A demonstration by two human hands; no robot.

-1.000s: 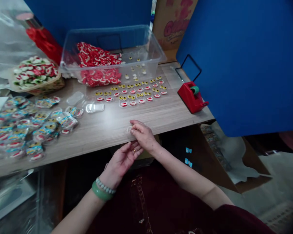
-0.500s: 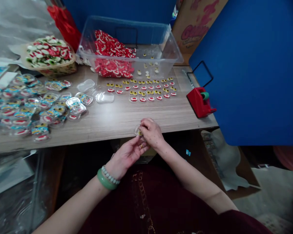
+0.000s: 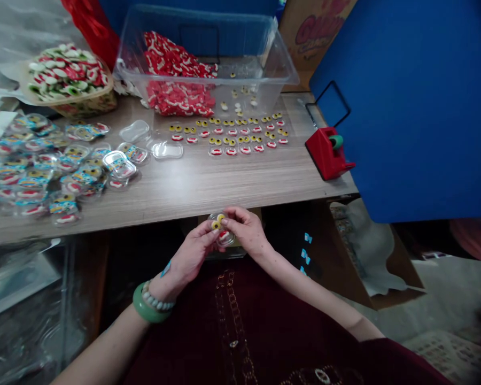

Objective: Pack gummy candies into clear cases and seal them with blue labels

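Both my hands meet just below the table's front edge, holding a small clear plastic blister shell [image 3: 223,230]. Two yellow candy eyes and a red-and-white candy mouth sit in or against it. My left hand [image 3: 190,252] pinches it from the lower left, and my right hand [image 3: 246,230] covers its upper right side. Rows of loose yellow eyes [image 3: 229,140] and red mouths [image 3: 231,151] lie on the wood-grain table [image 3: 192,184] beyond my hands. Sealed candy packs [image 3: 32,176] are heaped at the left.
A clear plastic tub [image 3: 244,91] holds red-and-white gummies. A tray of mixed gummies [image 3: 66,77] stands at the back left, with empty clear shells [image 3: 167,151] nearby. A red tape dispenser [image 3: 326,154] sits by a blue panel [image 3: 404,107] on the right.
The blister has moved off the table edge, lower and nearer me, and now plainly shows two eyes and a mouth. Both hands have closed around it.
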